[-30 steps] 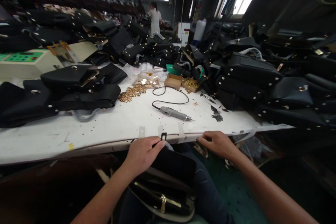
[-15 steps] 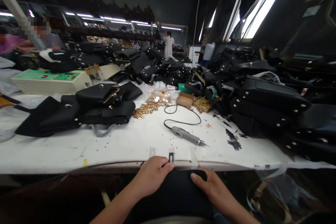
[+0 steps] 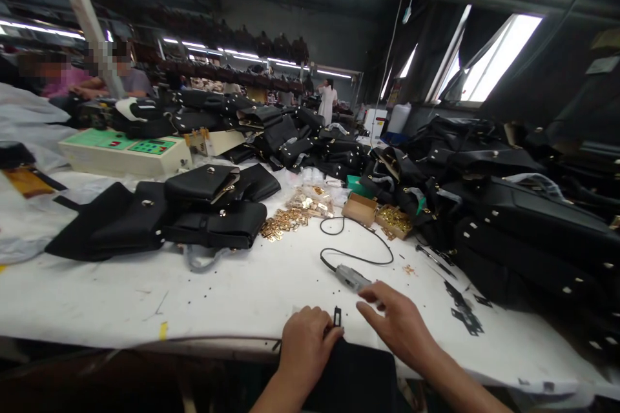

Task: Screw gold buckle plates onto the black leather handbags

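Fingers (image 3: 311, 320) of my left hand (image 3: 307, 345) are closed on the edge of a black bag piece (image 3: 361, 374) below them, a small dark frame (image 3: 337, 311) standing just beyond the thumb tip. My right hand (image 3: 400, 321), holding nothing that I can see, hangs over the surface (image 3: 232, 303) with thumb and fingers parted, its fingertips close to a grey corded tool (image 3: 351, 277), part of which they hide; gold metal pieces (image 3: 283, 224) lie well beyond the left fingers.

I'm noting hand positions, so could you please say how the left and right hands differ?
The left hand grips the black piece; the right hand holds nothing visible. The left hand's fingers are curled in; the right hand is open, hiding the front of the grey power tool. Both are bare.
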The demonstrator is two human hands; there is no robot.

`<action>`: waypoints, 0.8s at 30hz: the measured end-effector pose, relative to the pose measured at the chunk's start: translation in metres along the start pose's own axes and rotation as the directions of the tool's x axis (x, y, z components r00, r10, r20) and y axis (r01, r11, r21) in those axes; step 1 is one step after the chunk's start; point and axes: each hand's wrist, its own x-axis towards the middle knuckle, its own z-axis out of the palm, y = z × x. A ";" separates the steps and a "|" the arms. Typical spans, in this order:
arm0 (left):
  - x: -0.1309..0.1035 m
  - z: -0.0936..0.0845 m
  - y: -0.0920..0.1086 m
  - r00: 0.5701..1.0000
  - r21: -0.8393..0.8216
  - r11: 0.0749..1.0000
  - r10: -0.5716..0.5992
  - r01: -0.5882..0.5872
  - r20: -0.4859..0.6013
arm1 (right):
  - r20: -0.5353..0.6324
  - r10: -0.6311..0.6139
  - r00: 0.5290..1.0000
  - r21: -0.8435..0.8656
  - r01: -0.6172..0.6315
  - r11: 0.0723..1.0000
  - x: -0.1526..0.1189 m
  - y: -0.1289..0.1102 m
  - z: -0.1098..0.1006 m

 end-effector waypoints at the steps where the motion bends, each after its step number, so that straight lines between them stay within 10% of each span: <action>1: 0.001 0.001 -0.003 1.000 -0.032 0.999 -0.007 0.007 0.005 | -0.008 -0.064 0.998 0.008 0.064 0.998 0.020 -0.011 0.003; 11: 0.006 0.014 -0.018 0.996 -0.165 0.983 -0.068 0.076 0.056 | 0.203 -0.099 0.974 -0.259 0.151 0.954 0.237 -0.052 0.106; 24: 0.014 0.007 -0.029 0.965 -0.211 0.973 -0.035 0.092 0.260 | 0.389 -0.166 0.906 -0.372 0.320 0.871 0.301 -0.037 0.127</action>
